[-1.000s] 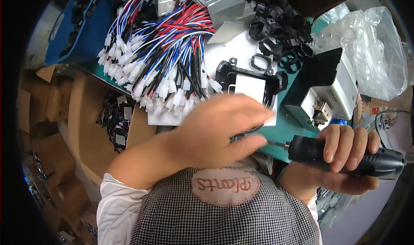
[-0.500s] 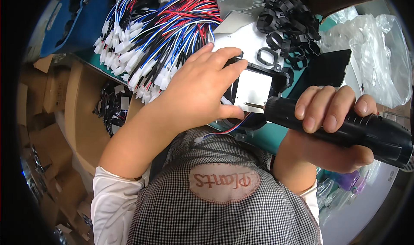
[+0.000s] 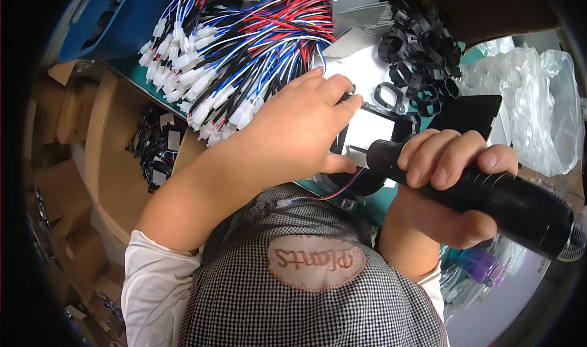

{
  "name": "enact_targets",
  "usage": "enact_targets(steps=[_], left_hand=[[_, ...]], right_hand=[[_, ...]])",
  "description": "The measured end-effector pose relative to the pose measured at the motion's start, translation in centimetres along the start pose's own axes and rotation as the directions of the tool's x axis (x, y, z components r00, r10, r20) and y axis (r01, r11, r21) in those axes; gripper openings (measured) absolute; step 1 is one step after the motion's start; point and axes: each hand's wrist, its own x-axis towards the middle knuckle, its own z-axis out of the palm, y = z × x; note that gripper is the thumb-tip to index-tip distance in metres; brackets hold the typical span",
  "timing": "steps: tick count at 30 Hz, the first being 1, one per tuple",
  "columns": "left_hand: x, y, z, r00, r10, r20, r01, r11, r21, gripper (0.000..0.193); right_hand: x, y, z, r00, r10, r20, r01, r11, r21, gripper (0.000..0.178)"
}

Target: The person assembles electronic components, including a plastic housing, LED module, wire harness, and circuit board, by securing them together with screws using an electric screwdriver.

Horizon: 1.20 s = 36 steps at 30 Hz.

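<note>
A black plastic housing (image 3: pixel 402 129) with a bright metal plate (image 3: pixel 374 129) in it is under my hands, close to my apron. My left hand (image 3: pixel 309 124) grips the housing's left side, its thumb near the plate's lower left corner and its fingers at the upper edge. In my right hand (image 3: pixel 449 163) is a black electric screwdriver (image 3: pixel 520 203), fingers wrapped round its body. Its thin bit points left, with the tip over the plate's lower left corner; I cannot tell whether it touches a screw. A red, blue and white cable (image 3: pixel 327 195) trails from the housing toward my apron.
Bundled wires with white connectors (image 3: pixel 195 72) lie at the far left. Metal plates (image 3: pixel 361 17) and a heap of black plastic rings (image 3: pixel 422 47) are at the back. Clear plastic bags (image 3: pixel 526 102) sit at right, a blue bin (image 3: pixel 101 23) and cardboard box (image 3: pixel 113 145) at left.
The screwdriver has shifted a little left and down, its bit now at the plate's corner. The view has moved slightly; my left hand keeps its hold on the housing.
</note>
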Motion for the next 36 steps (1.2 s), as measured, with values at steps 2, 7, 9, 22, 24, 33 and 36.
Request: enact_targets(steps=[2,7,9,22,24,33,36], left_hand=[[0.1,0.1,-0.2,1.000,-0.014,0.020,0.014,1.000,-0.019,0.071],[-0.2,0.1,-0.4,0.998,-0.018,0.065,0.017,1.000,0.026,0.072],[-0.2,0.0,-0.2,0.998,-0.016,0.068,0.015,1.000,0.023,0.072],[-0.1,1.1,-0.6,0.999,-0.010,0.033,0.010,1.000,0.009,0.065],[0.1,1.5,-0.5,1.000,-0.001,0.028,-0.001,0.998,0.055,0.064],[-0.9,4.1,-1.2,0.923,0.201,-0.327,-0.218,0.976,-0.015,0.064],[-2.0,4.2,-1.1,0.848,0.120,-0.517,-0.281,0.928,-0.245,0.070]], right_hand=[[0.0,-0.1,0.2,0.998,-0.001,0.060,0.003,1.000,-0.031,0.060],[0.6,0.3,0.6,0.967,-0.021,0.252,0.040,0.997,-0.068,0.060],[0.7,0.2,1.0,0.970,0.021,0.243,-0.001,0.997,-0.082,0.058],[0.7,0.9,1.3,0.983,0.149,0.107,-0.152,0.988,0.014,0.053],[0.9,0.7,1.1,0.981,0.191,-0.015,-0.189,0.977,0.103,0.053],[3.5,-9.6,-0.2,0.979,0.038,-0.199,0.063,0.876,0.479,0.043],[3.6,-10.9,0.4,0.994,0.103,0.047,-0.109,0.755,0.647,0.026]])
